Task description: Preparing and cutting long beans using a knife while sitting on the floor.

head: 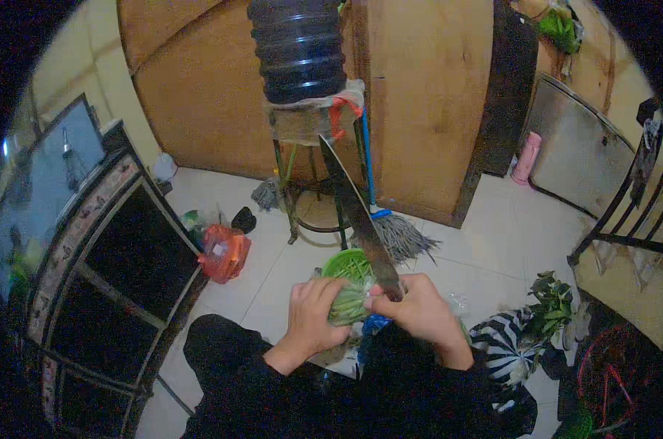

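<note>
My left hand (309,321) grips a bundle of long green bean-like vegetables (346,307) in front of my body. The handle end of a large knife (359,217) is in my right hand (424,310), its long dark blade pointing up and away from me. My right thumb and fingers are close to the bundle's right end; whether they touch it is hard to tell. Beyond the bundle, partly covered by it and the blade, is a bright green bowl (334,257) holding cut green pieces (354,268).
A large blue water jug (298,49) stands on a stool (293,211), with a mop (402,236) beside it. An orange-red plastic bag (225,255) lies left on the tiles. At right are a black-and-white striped bag (504,343) and leafy greens (551,299). A glass-fronted cabinet (125,263) borders the left.
</note>
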Demonstrator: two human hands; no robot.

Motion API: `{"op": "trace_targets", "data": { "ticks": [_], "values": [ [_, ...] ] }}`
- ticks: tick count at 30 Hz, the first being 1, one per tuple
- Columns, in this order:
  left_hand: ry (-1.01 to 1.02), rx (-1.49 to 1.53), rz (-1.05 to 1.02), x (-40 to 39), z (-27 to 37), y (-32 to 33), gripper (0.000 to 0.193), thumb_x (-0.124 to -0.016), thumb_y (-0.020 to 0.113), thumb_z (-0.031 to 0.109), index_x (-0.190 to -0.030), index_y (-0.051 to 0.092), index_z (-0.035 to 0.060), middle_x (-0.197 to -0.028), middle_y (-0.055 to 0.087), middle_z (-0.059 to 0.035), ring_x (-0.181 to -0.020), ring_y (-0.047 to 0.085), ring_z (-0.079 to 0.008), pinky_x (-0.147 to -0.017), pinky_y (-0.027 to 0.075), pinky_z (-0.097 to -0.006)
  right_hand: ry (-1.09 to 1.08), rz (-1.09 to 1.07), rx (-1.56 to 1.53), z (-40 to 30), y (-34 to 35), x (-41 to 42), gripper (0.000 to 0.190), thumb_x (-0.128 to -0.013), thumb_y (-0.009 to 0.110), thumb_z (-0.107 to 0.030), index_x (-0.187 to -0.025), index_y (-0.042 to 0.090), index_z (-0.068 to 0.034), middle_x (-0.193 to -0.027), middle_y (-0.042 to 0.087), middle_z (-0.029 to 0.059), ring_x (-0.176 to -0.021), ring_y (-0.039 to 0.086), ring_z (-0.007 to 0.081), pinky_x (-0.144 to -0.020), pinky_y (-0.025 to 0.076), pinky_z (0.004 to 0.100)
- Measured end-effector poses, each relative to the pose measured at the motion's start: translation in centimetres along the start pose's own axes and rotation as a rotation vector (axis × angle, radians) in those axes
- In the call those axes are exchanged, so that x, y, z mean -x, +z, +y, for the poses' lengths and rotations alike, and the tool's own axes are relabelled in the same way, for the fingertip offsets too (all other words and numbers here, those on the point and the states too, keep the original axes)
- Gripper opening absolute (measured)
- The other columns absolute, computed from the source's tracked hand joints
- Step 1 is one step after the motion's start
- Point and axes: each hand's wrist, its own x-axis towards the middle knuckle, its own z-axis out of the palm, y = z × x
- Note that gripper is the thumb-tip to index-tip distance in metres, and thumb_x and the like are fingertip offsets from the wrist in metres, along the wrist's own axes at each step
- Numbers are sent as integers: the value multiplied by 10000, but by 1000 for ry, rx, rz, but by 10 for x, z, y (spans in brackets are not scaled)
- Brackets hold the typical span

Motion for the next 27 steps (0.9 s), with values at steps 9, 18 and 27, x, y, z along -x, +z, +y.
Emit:
{"op": "trace_targets", "data": {
  "ticks": [9, 18, 27],
  "values": [
    [-229, 349, -146, 40, -19, 0, 458, -606, 556, 39, -1048, 436, 28, -961, 533, -181, -896, 506, -371, -776, 405, -415, 61, -126, -139, 7, 42, -6, 178, -768, 641, -202, -795, 599, -31, -616, 502, -44, -553, 427, 34, -500, 360, 217],
    [-330, 941, -90, 55, -34, 15, 394, -651, 525, -35, -1026, 421, 30, -963, 565, -119, -929, 547, -195, -823, 420, -306, 13, -90, -116, 48, 50, -11, 198, -710, 702, -145, -827, 616, -10, -681, 554, -35, -617, 473, 38, -565, 389, 201],
    [-214, 984, -128, 52, -51, 18, 302, -718, 589, 131, -990, 528, 13, -988, 557, -84, -945, 523, -163, -842, 403, -286, 0, -39, -189, 45, 61, -13, 247, -749, 683, -172, -898, 633, 18, -761, 603, -2, -685, 509, 57, -620, 420, 217]
  ]
}}
